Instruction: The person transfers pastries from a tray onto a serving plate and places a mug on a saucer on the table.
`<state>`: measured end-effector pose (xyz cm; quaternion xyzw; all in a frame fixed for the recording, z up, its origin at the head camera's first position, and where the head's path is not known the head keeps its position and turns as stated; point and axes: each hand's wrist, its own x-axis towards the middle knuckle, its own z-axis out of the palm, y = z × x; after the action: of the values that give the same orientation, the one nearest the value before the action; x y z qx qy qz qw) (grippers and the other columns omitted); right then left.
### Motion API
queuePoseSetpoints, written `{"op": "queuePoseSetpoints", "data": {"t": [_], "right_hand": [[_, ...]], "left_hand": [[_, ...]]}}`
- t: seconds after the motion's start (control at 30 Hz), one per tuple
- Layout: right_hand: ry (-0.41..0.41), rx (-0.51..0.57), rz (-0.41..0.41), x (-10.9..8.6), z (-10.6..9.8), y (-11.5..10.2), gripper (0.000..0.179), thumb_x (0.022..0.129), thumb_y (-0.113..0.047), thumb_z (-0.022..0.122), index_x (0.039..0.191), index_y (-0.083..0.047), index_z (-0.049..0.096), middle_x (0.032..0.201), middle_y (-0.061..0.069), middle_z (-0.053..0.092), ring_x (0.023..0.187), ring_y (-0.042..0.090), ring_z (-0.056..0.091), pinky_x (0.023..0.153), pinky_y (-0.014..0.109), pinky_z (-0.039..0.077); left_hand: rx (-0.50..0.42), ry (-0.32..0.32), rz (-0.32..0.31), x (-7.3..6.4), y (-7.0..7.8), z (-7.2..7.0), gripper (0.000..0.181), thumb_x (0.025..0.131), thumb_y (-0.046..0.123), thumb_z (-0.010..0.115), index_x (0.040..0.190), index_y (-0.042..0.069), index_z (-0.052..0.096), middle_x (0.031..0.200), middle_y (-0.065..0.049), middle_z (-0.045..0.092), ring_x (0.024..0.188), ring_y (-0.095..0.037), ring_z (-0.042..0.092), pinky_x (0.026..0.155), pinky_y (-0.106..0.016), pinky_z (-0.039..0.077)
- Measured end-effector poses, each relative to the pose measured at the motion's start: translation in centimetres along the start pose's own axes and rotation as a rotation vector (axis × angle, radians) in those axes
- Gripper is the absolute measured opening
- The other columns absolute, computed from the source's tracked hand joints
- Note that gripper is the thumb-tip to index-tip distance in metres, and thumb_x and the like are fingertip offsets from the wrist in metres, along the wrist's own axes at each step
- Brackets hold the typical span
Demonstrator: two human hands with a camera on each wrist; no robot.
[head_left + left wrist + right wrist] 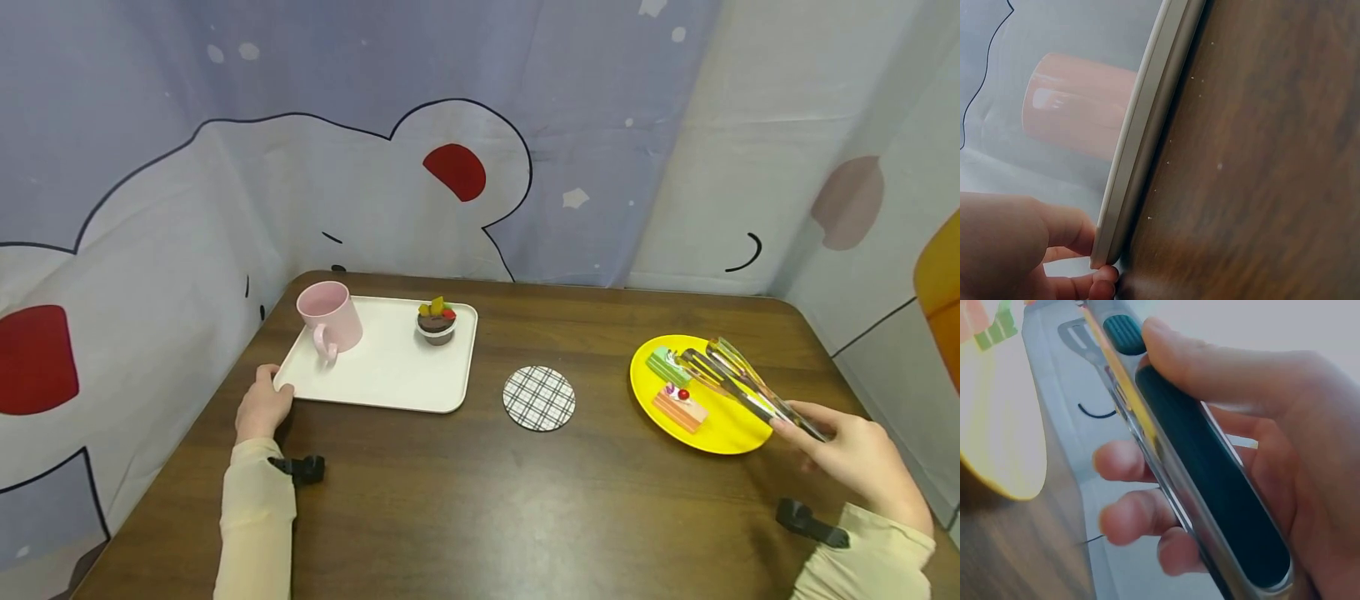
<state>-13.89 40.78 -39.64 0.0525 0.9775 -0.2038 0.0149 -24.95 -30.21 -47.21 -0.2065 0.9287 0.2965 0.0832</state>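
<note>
Left hand [264,406]: pinches the near left corner of the white tray [382,379], beside the tabletop's [465,500] left edge.
White tray: a smooth rounded rectangle, low-rimmed, toward the tabletop's far left corner; it carries a glossy pink mug [339,322] and a fruit-topped chocolate cupcake [437,323].
Right hand [855,454]: grips the metal tongs [1210,475] near the tabletop's right edge (thumb by a ribbed, dark green inset).
Metal tongs: shiny, reaching leftward from the hand, slotted ends over the yellow plate [727,429], beside the green cake slice [664,367]; contact cannot be told.
Yellow plate: round, also holding a layered orange cake slice [678,410].
Plaid coaster [539,398]: flat, round, between tray and plate.
</note>
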Motion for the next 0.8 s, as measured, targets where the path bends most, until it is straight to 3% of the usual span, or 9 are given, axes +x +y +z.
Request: {"op": "queuePoseSetpoints", "data": {"t": [0.23, 0.43, 0.8], "right_hand": [[0.073, 0.079, -0.087, 0.0, 0.0, -1.4, 0.059, 0.094, -0.041, 0.060, 0.144, -0.015, 0.043, 0.082, 0.011, 0.073, 0.054, 0.008, 0.061, 0.057, 0.023, 0.035], [0.094, 0.069, -0.119, 0.4, 0.1, -2.7, 0.055, 0.094, -0.042, 0.058, 0.143, -0.019, 0.045, 0.069, 0.003, 0.069, 0.055, 0.005, 0.057, 0.057, 0.022, 0.034], [0.104, 0.085, -0.208, 1.5, 0.9, -4.7, 0.049, 0.095, -0.037, 0.059, 0.139, -0.018, 0.050, 0.071, 0.001, 0.070, 0.059, 0.003, 0.059, 0.054, 0.024, 0.036]], "left_hand": [[-0.003, -0.003, 0.008, -0.2, -0.2, -0.2, 0.058, 0.096, 0.021, 0.033, 0.146, -0.003, 0.017, 0.138, -0.040, 0.037, 0.117, -0.052, 0.046, 0.096, -0.059, 0.039], [-0.008, -0.011, 0.007, -0.5, -0.2, -0.3, 0.058, 0.095, 0.021, 0.032, 0.146, -0.002, 0.017, 0.138, -0.040, 0.037, 0.116, -0.051, 0.047, 0.094, -0.059, 0.039], [-0.020, -0.004, 0.024, -0.6, 0.0, -0.3, 0.057, 0.095, 0.020, 0.033, 0.145, -0.002, 0.019, 0.136, -0.040, 0.041, 0.117, -0.053, 0.048, 0.093, -0.059, 0.040]]}}
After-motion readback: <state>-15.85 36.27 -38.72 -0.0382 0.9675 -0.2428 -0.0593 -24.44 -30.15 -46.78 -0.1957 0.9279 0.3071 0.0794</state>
